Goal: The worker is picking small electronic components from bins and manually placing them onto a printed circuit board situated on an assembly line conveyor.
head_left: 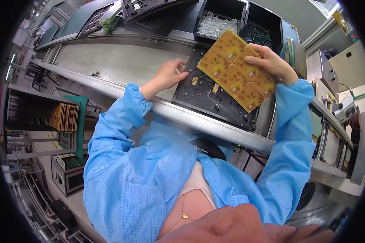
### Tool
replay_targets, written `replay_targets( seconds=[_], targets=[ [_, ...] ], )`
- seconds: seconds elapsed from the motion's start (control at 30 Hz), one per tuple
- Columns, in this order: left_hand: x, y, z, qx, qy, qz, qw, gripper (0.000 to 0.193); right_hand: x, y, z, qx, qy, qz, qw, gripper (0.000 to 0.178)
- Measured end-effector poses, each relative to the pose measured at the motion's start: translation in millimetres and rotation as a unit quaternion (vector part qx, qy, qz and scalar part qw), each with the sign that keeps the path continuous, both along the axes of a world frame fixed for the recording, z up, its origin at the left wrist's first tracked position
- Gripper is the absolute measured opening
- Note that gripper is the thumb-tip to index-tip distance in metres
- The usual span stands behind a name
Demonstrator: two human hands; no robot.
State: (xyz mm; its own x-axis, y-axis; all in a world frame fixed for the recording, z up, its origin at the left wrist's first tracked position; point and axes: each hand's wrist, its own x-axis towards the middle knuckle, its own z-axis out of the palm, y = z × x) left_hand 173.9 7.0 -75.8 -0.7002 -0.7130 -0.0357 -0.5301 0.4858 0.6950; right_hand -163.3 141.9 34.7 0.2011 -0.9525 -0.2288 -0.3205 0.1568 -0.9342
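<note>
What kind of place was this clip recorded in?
Most likely an electronics assembly line: the right hand holds a yellow panelised circuit board over a black fixture tray on a metal conveyor, with black component bins behind.

Grey conveyor line (121, 60), metal racks (36, 113)

Place: an electronics assembly factory line.
Line: a long metal conveyor (121, 60) ran past the worker.
Parts: black bins (221, 20) held small components (white and dark).
Storage: a rack of yellow circuit boards (63, 117) stood nearby.
Clothing: a blue anti-static smock (121, 178).
</note>
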Motion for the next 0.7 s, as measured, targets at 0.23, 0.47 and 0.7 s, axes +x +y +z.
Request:
replay_targets(
  seconds=[0.23,0.47,0.7],
  targets=[
    [10,-16,7,0.102,0.039,-0.038,0.993,0.044,24,-38,-20,0.116,-0.045,0.053,0.991,0.047],
    [26,-30,11,0.14,0.065,-0.046,0.987,0.045,49,-72,-34,0.188,-0.003,0.073,0.979,0.046],
    [34,-45,13,0.129,0.061,-0.048,0.989,0.045,73,-69,-42,-0.05,0.325,0.057,0.943,0.048]
  ],
)
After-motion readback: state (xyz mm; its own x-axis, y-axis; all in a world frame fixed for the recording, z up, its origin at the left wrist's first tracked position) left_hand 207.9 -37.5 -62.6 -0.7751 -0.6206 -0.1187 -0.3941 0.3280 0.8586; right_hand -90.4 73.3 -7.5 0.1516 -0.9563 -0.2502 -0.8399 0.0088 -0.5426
